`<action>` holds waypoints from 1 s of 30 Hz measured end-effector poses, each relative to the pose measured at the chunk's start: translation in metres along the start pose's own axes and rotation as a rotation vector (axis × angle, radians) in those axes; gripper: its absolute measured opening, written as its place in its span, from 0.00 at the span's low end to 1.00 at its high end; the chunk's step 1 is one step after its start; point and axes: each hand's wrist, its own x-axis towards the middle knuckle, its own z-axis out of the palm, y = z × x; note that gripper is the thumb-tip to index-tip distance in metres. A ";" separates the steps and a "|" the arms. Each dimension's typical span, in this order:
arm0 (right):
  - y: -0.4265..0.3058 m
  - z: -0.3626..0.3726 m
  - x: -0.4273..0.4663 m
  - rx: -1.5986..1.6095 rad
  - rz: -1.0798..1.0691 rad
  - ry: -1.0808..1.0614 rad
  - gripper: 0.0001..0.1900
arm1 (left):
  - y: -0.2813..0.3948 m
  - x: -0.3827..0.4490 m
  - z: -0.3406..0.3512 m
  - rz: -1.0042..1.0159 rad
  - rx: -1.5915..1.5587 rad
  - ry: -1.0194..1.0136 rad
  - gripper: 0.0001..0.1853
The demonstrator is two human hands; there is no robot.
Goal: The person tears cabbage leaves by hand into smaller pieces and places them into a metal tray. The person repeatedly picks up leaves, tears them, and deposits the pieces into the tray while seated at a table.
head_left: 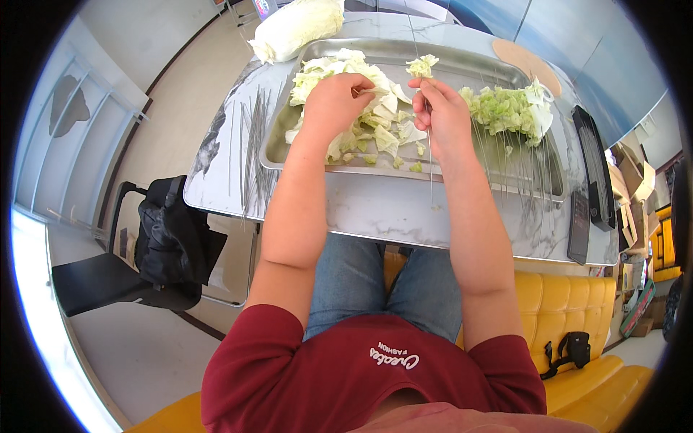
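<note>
My right hand (441,111) pinches a thin metal skewer (431,173) held roughly upright over the tray. Pale green leaf pieces (422,66) are threaded on it just above the fingers. Over a heap of torn cabbage leaves (319,76) is my left hand (341,103), thumb and forefinger close together; whether a leaf piece is between them I cannot tell. The heap lies in the left half of a shallow metal tray (379,170), with small scraps scattered towards its front edge. Loaded skewers of leaves (503,111) rest at the tray's right end, their bare shafts crossing the front rim.
Bare metal skewers (254,146) lie on the marbled table (390,208) left of the tray. A whole Chinese cabbage (298,30) sits behind, at the back left. To the right are a round wooden board (528,65), a long black case (593,162) and a dark handheld device (578,227).
</note>
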 end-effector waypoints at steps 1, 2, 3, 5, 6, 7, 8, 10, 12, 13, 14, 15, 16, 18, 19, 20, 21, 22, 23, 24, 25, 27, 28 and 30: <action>0.000 0.000 0.000 0.004 0.002 0.000 0.11 | 0.000 0.000 -0.001 -0.022 -0.028 -0.034 0.11; -0.001 0.000 0.000 0.005 0.002 0.004 0.11 | -0.001 0.000 -0.001 -0.009 -0.044 -0.112 0.11; -0.001 0.001 -0.001 0.007 0.002 0.008 0.11 | -0.002 0.000 0.000 0.003 -0.058 -0.190 0.11; -0.001 0.000 -0.001 0.012 0.002 0.008 0.10 | -0.005 0.000 0.004 0.066 -0.033 -0.316 0.12; -0.001 0.000 -0.001 0.014 0.002 0.004 0.10 | -0.008 -0.002 0.008 0.116 0.008 -0.365 0.12; -0.001 0.000 -0.001 0.017 0.002 0.001 0.10 | -0.010 -0.003 0.011 0.166 0.050 -0.413 0.13; -0.001 0.001 -0.001 0.019 0.003 0.005 0.10 | -0.011 -0.005 0.014 0.166 0.148 -0.408 0.12; -0.002 0.002 -0.001 0.019 0.005 0.015 0.10 | -0.010 -0.008 0.020 0.167 0.341 -0.396 0.11; -0.002 0.001 -0.001 0.025 0.008 0.015 0.10 | -0.008 -0.007 0.020 0.220 0.358 -0.423 0.10; -0.003 0.000 0.000 0.028 0.008 0.015 0.10 | -0.007 -0.007 0.019 0.246 0.367 -0.435 0.10; -0.002 0.000 0.000 0.035 0.006 0.020 0.10 | -0.006 -0.007 0.018 0.271 0.329 -0.399 0.11; -0.002 0.000 0.000 0.041 0.003 0.023 0.10 | -0.005 -0.008 0.016 0.295 0.290 -0.361 0.11; -0.002 -0.001 0.000 0.047 0.001 0.027 0.10 | -0.006 -0.009 0.014 0.319 0.252 -0.324 0.12; -0.002 -0.004 0.002 0.068 0.016 0.050 0.09 | -0.008 -0.003 0.012 0.287 0.030 -0.218 0.11; -0.002 -0.005 0.002 0.079 0.025 0.061 0.09 | -0.009 -0.001 0.011 0.270 -0.079 -0.163 0.10; -0.001 -0.004 0.002 0.061 0.028 0.090 0.08 | -0.009 0.000 0.011 0.201 -0.174 -0.152 0.10; -0.002 -0.002 0.001 0.042 0.029 0.120 0.08 | -0.005 0.002 0.009 0.135 -0.269 -0.142 0.10; -0.003 -0.001 0.001 0.023 0.030 0.151 0.08 | -0.003 0.003 0.007 0.069 -0.365 -0.130 0.10; -0.002 0.000 0.000 -0.010 0.036 0.162 0.08 | -0.002 0.003 0.006 0.043 -0.481 -0.132 0.10; -0.004 0.002 0.000 -0.046 0.036 0.173 0.08 | 0.000 0.003 0.005 0.021 -0.599 -0.129 0.10; -0.005 0.003 -0.001 -0.082 0.036 0.183 0.08 | 0.002 0.003 0.004 0.001 -0.718 -0.128 0.10; -0.008 0.006 -0.003 -0.006 0.114 0.122 0.07 | 0.005 0.001 0.000 -0.055 -0.833 -0.121 0.11; -0.009 0.006 -0.004 0.032 0.153 0.091 0.07 | 0.006 0.001 -0.001 -0.084 -0.891 -0.119 0.12; -0.007 0.003 -0.003 0.064 0.190 0.019 0.07 | 0.005 0.001 0.004 -0.014 -0.876 -0.098 0.12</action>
